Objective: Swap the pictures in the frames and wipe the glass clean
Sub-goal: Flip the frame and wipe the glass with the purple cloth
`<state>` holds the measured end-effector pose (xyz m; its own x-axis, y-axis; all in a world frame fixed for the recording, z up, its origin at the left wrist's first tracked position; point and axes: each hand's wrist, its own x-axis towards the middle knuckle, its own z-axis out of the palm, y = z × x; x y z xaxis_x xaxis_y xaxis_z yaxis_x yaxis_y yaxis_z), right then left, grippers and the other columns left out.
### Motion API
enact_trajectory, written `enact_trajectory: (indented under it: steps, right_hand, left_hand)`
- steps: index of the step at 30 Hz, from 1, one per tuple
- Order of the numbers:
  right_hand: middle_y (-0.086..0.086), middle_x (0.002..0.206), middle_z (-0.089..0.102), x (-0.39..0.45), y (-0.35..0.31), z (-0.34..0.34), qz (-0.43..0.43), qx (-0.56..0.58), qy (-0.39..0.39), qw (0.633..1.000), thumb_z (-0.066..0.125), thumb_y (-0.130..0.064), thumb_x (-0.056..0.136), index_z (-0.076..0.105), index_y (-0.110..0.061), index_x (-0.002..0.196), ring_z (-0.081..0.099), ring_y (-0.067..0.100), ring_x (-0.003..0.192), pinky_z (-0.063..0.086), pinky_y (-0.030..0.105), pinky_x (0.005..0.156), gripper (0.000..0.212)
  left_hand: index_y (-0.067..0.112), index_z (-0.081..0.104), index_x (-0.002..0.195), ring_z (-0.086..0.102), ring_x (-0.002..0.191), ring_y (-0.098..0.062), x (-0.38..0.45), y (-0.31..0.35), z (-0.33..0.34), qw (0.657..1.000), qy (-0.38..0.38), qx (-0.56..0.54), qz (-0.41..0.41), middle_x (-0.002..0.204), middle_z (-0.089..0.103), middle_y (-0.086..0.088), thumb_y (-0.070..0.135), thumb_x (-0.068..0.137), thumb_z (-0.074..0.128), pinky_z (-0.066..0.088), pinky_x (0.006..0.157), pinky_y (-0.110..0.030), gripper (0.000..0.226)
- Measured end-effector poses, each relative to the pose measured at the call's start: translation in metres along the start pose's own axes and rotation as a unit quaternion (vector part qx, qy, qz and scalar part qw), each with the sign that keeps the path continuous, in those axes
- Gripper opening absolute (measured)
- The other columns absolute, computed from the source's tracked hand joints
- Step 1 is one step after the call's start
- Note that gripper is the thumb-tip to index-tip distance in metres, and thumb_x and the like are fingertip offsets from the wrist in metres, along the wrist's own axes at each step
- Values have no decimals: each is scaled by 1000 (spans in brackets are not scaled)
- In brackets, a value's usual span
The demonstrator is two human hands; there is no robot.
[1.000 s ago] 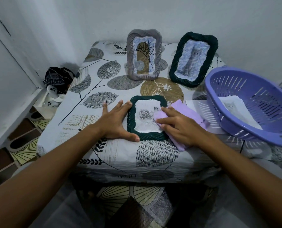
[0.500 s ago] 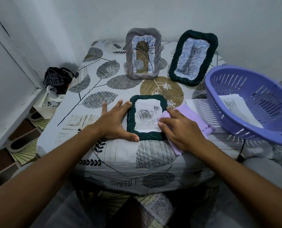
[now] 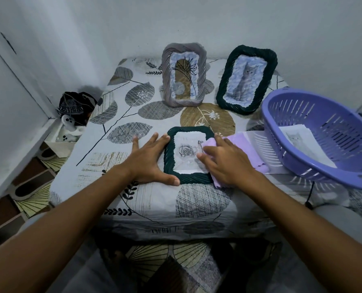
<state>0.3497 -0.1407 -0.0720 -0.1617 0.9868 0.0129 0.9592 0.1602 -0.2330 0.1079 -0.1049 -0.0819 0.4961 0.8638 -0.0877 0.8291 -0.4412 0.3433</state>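
Tabletop (image 3: 104,166) under a leaf-print cloth fills a white-walled corner. The left hand (image 3: 148,159) lies flat, fingers spread, bracing the left edge of a dark green frame (image 3: 169,157). The right hand (image 3: 224,163) presses a lilac cloth (image 3: 249,149) onto the glass, fingers straight and close together. The frame lies flat near the front edge, long axis pointing away from the person.

The right hand (image 3: 226,161) and lilac cloth (image 3: 246,148) cover the right side of the flat dark green frame (image 3: 169,157) and part of its rose picture. The purple basket (image 3: 315,132) runs off the right edge, hiding part of the paper beneath it.
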Motion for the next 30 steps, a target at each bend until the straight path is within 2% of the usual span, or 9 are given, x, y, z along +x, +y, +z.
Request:
enact_trajectory:
  steps: [3, 7, 12, 21, 26, 30]
  right_hand:
    - [14, 154, 27, -7, -2, 1, -7, -22, 8, 1000, 28, -59, 96, 57, -25, 125, 32, 32, 136, 34, 44, 104, 53]
    - [15, 155, 26, 16, 0, 2, 14, -37, 11, 999, 25, -63, 95, 54, -26, 127, 33, 36, 135, 31, 50, 104, 58]
    - [18, 154, 26, 45, -1, 3, 42, -25, -1, 999, 29, -61, 95, 56, -23, 123, 30, 38, 136, 26, 53, 105, 53]
    - [13, 153, 30, 15, 3, 3, 16, -1, 23, 1000, 32, -58, 97, 54, -26, 131, 30, 31, 136, 26, 46, 108, 52]
    - [15, 157, 20, 35, 5, 4, 22, -16, 8, 1000, 29, -60, 96, 47, -32, 136, 23, 34, 140, 22, 50, 108, 53]
    - [12, 160, 13, 49, 2, 0, 23, 13, 4, 1000, 34, -61, 94, 55, -29, 131, 15, 35, 143, 18, 54, 109, 53]
  left_hand:
    - [24, 1, 154, -8, 147, -11, 0, 1, -1, 1000, -7, -3, -2, 162, 5, 3, 97, 38, 45, -16, 112, -60, 143]
    - [24, 2, 154, -9, 147, -11, -2, 2, -2, 1000, -12, -4, -6, 162, 4, 4, 94, 39, 47, -17, 112, -60, 142]
    - [24, 1, 154, -9, 147, -10, 0, 2, -1, 1000, -10, -2, -3, 162, 4, 5, 99, 36, 42, -17, 112, -60, 146]
    - [23, 3, 154, -8, 147, -11, -3, 3, -1, 1000, -7, -8, -5, 162, 5, 2, 93, 39, 47, -19, 112, -58, 142]
    - [24, 2, 154, -9, 147, -11, -2, 2, -2, 1000, -10, -8, -8, 162, 5, 2, 93, 39, 48, -20, 111, -57, 141]
    - [23, 1, 154, -9, 147, -11, -2, 3, -3, 1000, -14, -5, -6, 162, 4, 3, 94, 38, 45, -19, 111, -59, 142]
